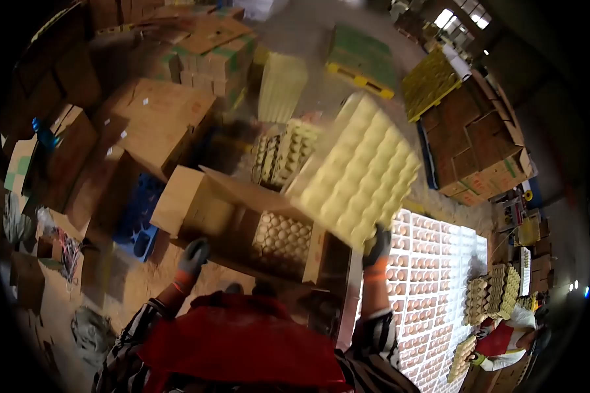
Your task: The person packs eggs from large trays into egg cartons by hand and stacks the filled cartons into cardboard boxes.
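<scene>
Tray (364,170) tilts by the right end of the open box (180,200) of eggs (282,239), its lower corner in the grip of the right hand (376,247), the left hand (194,257), grip unclear, near the box.

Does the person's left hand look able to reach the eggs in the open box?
Probably yes: the left hand is near the box, whose open top leaves the eggs exposed; the tray in the right hand looks clear of them.

The tray (360,173) is looking like matt, dimpled pulp, the box (182,200) like dull cardboard; the eggs (282,237) are appearing smooth, the apron (229,340) is showing matt cloth, the pallet (137,219) glossy plastic.
</scene>
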Motion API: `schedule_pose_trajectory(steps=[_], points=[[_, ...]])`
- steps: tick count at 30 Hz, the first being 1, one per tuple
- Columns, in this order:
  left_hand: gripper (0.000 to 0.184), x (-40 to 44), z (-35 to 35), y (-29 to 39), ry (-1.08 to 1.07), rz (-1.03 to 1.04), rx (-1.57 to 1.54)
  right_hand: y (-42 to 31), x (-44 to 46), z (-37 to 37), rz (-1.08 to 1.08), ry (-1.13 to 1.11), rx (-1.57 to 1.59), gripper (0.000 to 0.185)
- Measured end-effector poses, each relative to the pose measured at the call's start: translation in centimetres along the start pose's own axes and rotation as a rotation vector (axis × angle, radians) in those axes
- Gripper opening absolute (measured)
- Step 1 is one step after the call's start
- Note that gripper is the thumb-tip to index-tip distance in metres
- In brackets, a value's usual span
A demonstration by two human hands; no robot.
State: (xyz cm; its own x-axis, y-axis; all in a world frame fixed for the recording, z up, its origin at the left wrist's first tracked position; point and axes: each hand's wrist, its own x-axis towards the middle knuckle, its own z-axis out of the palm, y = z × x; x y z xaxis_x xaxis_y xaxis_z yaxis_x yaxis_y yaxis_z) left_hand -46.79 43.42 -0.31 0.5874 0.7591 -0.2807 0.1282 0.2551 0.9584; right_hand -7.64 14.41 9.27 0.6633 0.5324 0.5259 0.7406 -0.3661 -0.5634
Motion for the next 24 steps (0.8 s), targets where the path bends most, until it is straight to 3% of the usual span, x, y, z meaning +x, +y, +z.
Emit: schedule_pose_trajectory(steps=[1,4,6,8,11,13,15,16,19,20,23,24], points=[[0.037,-0.5,-0.9,-0.9,0.045,-0.041,-0.025,0.8,3.3,0.1,-0.123,0.016,-0.053,0.048],[0.039,-2.2,-1.3,-1.3,0.226,-0.207,-0.022,7.4,12.4,3.0,-0.106,0.001,-0.093,0.050],[0.040,-3.0,0.5,-2.4,0.330,-0.289,-0.033,11.1,18.1,7.8,0.057,0.010,0.250,0.046],[0.039,-3.0,2.7,-2.5,0.322,-0.308,-0.028,12.7,21.3,11.6,0.474,0.012,0.908,0.040],[0.040,-2.8,5.7,-2.5,0.204,-0.248,0.134,21.8,20.8,20.0,0.706,-0.091,0.967,0.043],[0.042,-2.9,7.3,-2.9,0.164,-0.107,0.429,29.6,17.6,26.3,0.546,-0.292,0.175,0.039],[0.043,-3.0,8.2,-3.2,0.163,-0.158,0.416,33.6,14.7,31.9,0.707,-0.226,0.351,0.042],[0.042,-3.1,8.4,-3.1,0.147,-0.195,0.429,25.2,17.5,27.8,0.865,-0.393,-0.011,0.043],[0.042,-3.5,9.3,-2.7,0.156,-0.242,0.465,25.2,17.8,26.9,0.674,-0.451,-0.078,0.044],[0.042,-2.9,9.4,-2.5,0.164,-0.241,0.478,26.0,18.1,26.3,0.672,-0.563,-0.019,0.054],[0.040,-1.6,10.0,-2.1,0.221,-0.192,0.502,31.7,15.8,28.8,0.488,-0.362,-0.218,0.067],[0.040,-1.3,10.0,-2.1,0.207,-0.175,0.527,29.3,16.7,28.2,0.328,-0.319,-0.302,0.070]])
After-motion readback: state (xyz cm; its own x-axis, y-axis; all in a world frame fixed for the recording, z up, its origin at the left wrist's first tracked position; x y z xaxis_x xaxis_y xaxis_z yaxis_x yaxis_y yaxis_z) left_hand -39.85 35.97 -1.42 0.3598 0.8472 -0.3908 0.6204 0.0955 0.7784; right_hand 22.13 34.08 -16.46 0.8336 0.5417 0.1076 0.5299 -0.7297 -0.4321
